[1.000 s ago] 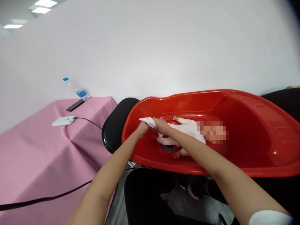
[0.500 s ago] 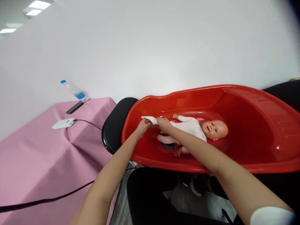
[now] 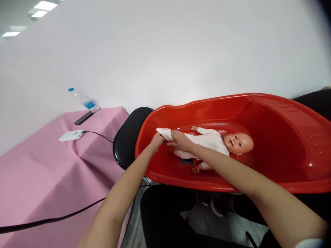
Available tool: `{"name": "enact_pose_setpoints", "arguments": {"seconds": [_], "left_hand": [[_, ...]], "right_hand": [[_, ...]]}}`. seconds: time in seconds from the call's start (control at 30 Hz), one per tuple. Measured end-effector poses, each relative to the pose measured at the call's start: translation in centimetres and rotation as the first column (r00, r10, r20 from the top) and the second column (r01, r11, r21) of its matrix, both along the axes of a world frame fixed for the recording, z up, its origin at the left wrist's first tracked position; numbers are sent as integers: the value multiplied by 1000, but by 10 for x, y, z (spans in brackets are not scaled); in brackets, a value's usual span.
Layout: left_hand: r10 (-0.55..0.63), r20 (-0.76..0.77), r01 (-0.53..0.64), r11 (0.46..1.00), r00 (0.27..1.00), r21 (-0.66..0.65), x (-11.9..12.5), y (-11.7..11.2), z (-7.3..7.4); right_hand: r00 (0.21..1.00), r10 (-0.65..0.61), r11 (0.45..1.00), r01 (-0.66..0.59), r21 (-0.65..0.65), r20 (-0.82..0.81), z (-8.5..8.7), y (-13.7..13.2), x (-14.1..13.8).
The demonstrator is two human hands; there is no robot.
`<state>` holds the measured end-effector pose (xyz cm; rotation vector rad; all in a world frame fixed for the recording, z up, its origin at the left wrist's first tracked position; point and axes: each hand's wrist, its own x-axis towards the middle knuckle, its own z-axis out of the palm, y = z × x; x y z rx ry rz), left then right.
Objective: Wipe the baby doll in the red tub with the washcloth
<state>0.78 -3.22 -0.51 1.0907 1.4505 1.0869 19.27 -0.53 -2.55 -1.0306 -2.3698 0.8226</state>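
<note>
A baby doll (image 3: pixel 214 142) in white clothes lies on its back inside a red plastic baby tub (image 3: pixel 279 137), head to the right. My left hand (image 3: pixel 156 141) grips the white-clad leg end (image 3: pixel 164 132) of the doll at the tub's left end. My right hand (image 3: pixel 181 141) rests on the doll's lower body, fingers pressed on the white cloth right beside the left hand. One doll arm points up, the other down toward the tub's near wall.
The tub sits on black chairs (image 3: pixel 126 137). At the left stands a table with a pink cloth (image 3: pixel 38 172), bearing a water bottle (image 3: pixel 82 100), a dark phone (image 3: pixel 83 117), a white device (image 3: pixel 71 135) and a black cable (image 3: pixel 51 217). A white wall rises behind.
Both hands stay at the doll's leg end. The white cloth piece has shifted slightly, and my right hand has slid a little lower on the doll's legs.
</note>
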Motion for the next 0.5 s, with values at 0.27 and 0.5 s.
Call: {"name": "enact_pose_setpoints", "arguments": {"seconds": [0.27,0.5], "left_hand": [[-34,-67,32,999,997,-24,1,0,0],[-86,-136,80,996,987,-43,4,-3,-4]], "right_hand": [[993,-88,996,87,14,84,3,19,0],[998,-67,998,66,10,17,40,-11,31]]}}
